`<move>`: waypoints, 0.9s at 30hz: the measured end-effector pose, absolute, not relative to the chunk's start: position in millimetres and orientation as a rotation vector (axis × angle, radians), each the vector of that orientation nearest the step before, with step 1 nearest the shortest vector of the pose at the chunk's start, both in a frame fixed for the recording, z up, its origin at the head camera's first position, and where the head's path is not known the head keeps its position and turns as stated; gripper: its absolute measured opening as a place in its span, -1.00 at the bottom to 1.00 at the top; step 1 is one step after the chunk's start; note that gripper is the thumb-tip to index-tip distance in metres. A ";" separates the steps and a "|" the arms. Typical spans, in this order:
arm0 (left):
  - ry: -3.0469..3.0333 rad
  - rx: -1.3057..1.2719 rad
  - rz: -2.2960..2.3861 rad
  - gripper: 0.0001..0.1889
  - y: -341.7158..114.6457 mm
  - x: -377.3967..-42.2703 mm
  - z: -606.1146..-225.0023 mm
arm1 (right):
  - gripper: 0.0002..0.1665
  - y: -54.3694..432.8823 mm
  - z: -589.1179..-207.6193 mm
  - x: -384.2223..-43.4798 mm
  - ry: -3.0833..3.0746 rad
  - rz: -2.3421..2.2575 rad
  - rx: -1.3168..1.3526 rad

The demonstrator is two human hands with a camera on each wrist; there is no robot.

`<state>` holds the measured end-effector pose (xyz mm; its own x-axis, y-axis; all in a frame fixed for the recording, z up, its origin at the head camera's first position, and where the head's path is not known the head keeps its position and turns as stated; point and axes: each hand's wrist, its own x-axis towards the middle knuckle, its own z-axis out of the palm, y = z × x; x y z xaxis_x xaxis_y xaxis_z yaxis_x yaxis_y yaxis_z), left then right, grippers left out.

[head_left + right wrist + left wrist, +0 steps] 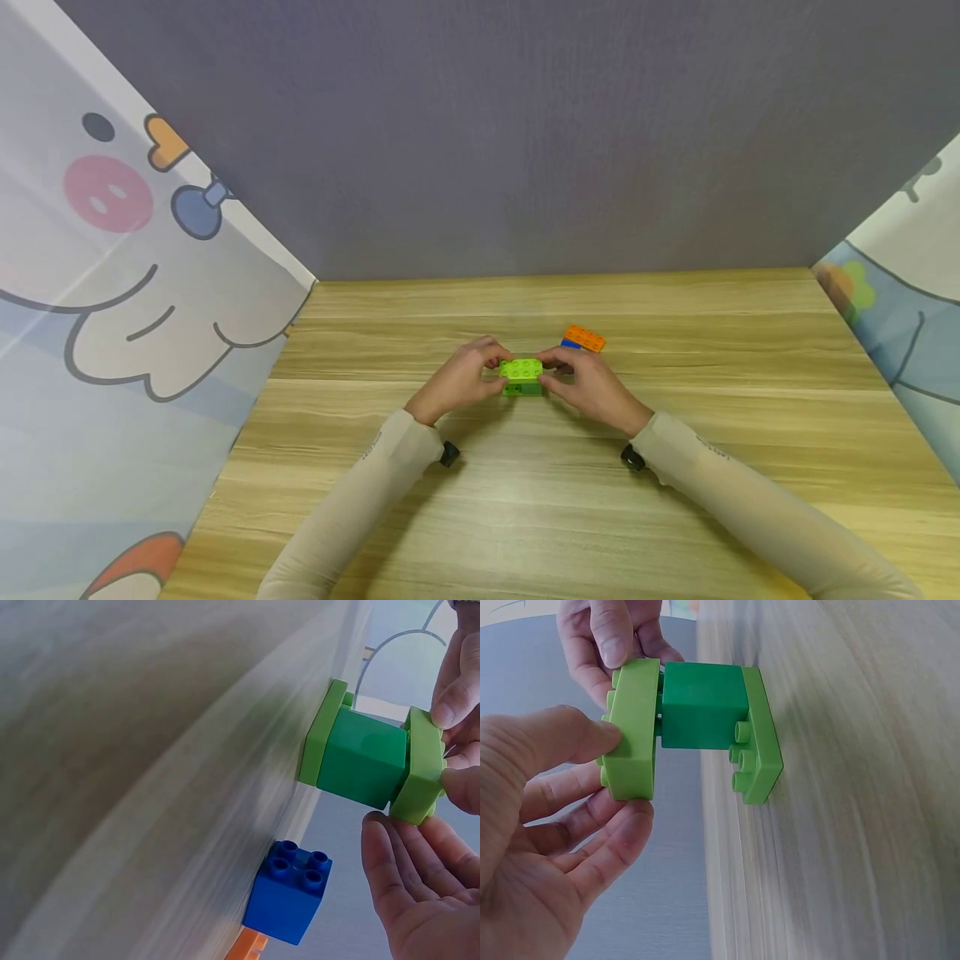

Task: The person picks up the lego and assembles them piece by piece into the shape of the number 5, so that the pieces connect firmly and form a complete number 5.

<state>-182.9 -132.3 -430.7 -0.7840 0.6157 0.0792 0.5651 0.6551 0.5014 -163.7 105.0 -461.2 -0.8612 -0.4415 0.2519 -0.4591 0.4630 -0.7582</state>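
A light green brick (521, 368) with studs on top is held at its two ends. My left hand (465, 379) pinches its left end, thumb at the near side and fingers at the far side. At the other end my right hand (588, 387) pinches it the same way. Directly beneath is a dark green block (705, 705), whose studs show in a narrow gap under the brick. That block stands on one end of a flat light green plate (763, 742) on the table, leaving the plate's other studs bare.
Behind my right hand, a blue block (289, 892) and an orange brick (584, 337) lie close together on the wooden table (712, 358). A grey panel (525, 150) rises at the table's back edge, and a cartoon-printed wall (210, 350) borders the left.
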 end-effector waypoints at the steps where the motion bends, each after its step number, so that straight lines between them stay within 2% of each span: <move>1: 2.769 0.988 0.786 -0.66 -132.2 -182.9 -430.6 | -0.65 105.1 -461.2 -163.7 -2.672 1.391 0.822; 27: 2.768 0.978 0.799 -0.65 -133.5 -179.6 -431.2 | -0.69 98.1 -451.9 -163.1 -2.803 1.338 0.712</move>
